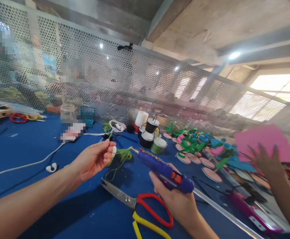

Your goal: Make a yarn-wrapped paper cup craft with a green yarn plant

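Observation:
My left hand is pinched on a thin green stem, held just above the blue table, with a small white piece and a tuft of green yarn right beside the fingers. My right hand grips a blue hot glue gun whose metal tip points left toward my left fingers. A clear glue stick sticks out of the gun's back. Scissors with one red and one yellow handle lie on the table between my forearms.
Spools of cord stand at the middle back. Foam flowers on pink discs spread to the right. Another person's hand holds a pink sheet at the right. A second, pink glue gun, a white cable and a perforated metal screen surround the area.

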`<act>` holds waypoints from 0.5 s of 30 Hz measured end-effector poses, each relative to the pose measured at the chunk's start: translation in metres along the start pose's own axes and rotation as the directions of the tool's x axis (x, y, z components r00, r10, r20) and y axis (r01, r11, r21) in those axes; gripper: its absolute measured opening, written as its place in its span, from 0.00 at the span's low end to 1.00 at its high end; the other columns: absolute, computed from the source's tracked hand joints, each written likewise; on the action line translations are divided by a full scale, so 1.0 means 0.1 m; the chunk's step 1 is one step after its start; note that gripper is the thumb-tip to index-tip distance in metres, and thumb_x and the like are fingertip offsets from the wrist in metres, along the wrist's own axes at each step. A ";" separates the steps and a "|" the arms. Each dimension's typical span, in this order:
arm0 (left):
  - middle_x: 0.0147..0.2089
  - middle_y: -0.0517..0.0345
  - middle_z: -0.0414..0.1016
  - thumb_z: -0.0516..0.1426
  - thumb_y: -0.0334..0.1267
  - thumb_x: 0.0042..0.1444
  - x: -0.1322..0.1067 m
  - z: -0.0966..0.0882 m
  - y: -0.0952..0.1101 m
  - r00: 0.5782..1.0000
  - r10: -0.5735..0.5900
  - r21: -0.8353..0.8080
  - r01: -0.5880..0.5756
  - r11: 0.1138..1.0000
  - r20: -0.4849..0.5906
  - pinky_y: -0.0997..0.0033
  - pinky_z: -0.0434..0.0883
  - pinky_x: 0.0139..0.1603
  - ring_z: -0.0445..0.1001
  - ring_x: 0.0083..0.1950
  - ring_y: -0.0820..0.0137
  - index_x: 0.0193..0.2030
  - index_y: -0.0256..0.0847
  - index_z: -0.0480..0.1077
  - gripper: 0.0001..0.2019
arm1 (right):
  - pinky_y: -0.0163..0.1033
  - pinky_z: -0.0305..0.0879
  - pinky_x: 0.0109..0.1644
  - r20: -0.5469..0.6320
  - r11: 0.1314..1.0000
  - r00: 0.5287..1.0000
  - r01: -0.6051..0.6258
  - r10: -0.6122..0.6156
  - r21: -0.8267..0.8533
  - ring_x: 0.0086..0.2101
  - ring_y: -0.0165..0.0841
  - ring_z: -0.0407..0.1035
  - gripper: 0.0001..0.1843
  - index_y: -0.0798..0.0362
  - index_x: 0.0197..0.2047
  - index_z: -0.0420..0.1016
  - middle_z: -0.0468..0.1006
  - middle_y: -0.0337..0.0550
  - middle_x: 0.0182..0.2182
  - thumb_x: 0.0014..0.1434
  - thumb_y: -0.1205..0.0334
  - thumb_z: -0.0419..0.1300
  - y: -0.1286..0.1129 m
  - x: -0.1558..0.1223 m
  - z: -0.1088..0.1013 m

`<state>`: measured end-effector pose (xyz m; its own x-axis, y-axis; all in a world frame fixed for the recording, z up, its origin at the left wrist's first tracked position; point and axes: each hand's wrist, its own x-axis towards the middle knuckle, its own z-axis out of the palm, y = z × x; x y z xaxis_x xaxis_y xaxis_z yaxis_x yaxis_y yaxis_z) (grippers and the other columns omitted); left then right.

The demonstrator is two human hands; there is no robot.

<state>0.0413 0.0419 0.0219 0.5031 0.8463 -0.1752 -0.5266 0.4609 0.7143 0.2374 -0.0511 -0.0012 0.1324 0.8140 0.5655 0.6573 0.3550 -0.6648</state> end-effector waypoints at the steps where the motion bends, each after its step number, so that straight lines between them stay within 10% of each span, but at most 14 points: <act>1: 0.21 0.60 0.63 0.46 0.29 0.57 0.00 -0.01 0.00 1.000 0.003 0.004 -0.003 1.000 0.001 0.88 0.62 0.15 0.60 0.17 0.85 0.30 0.28 0.66 0.10 | 0.31 0.63 0.23 0.002 1.000 1.000 0.003 -0.003 -0.005 0.17 0.26 0.61 0.11 0.53 0.22 0.63 0.66 0.35 0.15 0.51 0.57 0.53 -0.02 0.01 -0.01; 10: 0.21 0.61 0.62 0.47 0.29 0.56 -0.02 0.03 0.01 0.996 0.085 0.115 -0.083 0.990 -0.013 0.87 0.60 0.16 0.60 0.17 0.85 0.29 0.30 0.67 0.10 | 0.32 0.62 0.20 -0.025 0.996 0.996 -0.091 0.091 -0.005 0.14 0.27 0.61 0.12 0.53 0.20 0.65 0.66 0.34 0.11 0.47 0.54 0.56 0.01 -0.01 -0.03; 15: 0.19 0.63 0.63 0.49 0.32 0.55 -0.05 0.07 0.03 0.978 0.208 0.437 -0.196 0.878 0.020 0.85 0.57 0.15 0.57 0.15 0.84 0.27 0.32 0.67 0.10 | 0.31 0.61 0.20 0.029 0.966 0.972 -0.235 0.233 0.107 0.14 0.26 0.59 0.16 0.54 0.18 0.65 0.62 0.34 0.09 0.48 0.52 0.55 -0.08 -0.02 -0.05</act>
<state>0.0421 0.0369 0.0294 0.3961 0.9182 -0.0087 -0.2616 0.1220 0.9574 0.2354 -0.0578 0.0049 0.2606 0.8874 0.3803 0.5242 0.2007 -0.8276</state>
